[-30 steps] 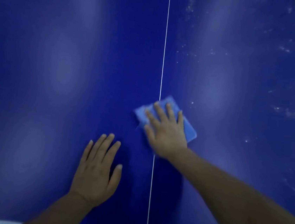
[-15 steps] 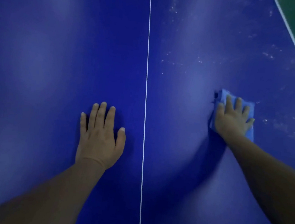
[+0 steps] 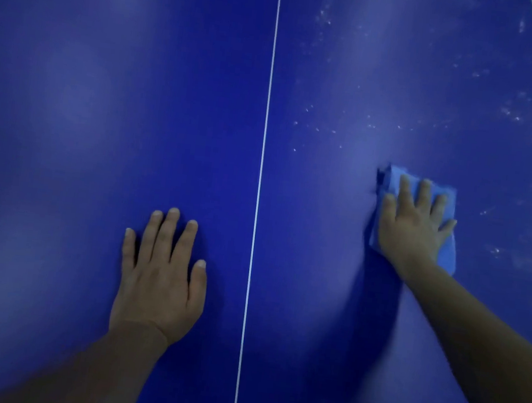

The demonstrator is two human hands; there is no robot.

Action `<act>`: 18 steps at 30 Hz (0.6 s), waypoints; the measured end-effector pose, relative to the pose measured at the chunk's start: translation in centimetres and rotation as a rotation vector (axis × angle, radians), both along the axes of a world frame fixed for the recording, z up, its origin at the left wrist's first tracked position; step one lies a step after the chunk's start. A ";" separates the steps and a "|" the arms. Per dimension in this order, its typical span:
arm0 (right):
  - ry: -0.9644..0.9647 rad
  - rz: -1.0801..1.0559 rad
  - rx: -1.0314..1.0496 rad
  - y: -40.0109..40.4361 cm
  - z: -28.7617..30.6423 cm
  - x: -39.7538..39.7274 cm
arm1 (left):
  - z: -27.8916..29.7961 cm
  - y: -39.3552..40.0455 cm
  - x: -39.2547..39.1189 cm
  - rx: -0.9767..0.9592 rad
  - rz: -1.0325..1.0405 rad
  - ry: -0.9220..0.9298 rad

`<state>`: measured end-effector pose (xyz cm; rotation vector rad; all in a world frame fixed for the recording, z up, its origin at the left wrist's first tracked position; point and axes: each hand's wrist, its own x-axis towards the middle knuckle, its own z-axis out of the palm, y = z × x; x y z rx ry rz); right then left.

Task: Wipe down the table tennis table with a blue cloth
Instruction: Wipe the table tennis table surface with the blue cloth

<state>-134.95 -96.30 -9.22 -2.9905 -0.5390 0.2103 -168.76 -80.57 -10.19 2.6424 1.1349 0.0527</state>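
Cloth (image 3: 447,255) lies flat on the table (image 3: 69,112), right of the centre line (image 3: 268,102), under the right hand's (image 3: 412,229) spread fingers; left hand (image 3: 160,275) rests flat, fingers straight, left of that line.

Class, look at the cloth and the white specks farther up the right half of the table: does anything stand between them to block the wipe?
Nothing visible does. The right hand presses the blue cloth flat on the table; only bare surface lies between it and the white specks. The left hand rests across the centre line.
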 end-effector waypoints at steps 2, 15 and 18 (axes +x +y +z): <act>-0.131 0.232 0.000 1.9 -0.8 -5.3 | -0.2 0.1 -0.1 -0.001 0.000 0.000; -0.089 0.285 -0.025 14.1 -1.2 6.6 | -0.3 0.3 0.1 0.039 -0.025 0.029; 0.028 -0.078 0.052 9.9 0.7 12.1 | -0.3 0.3 0.2 0.038 -0.027 0.041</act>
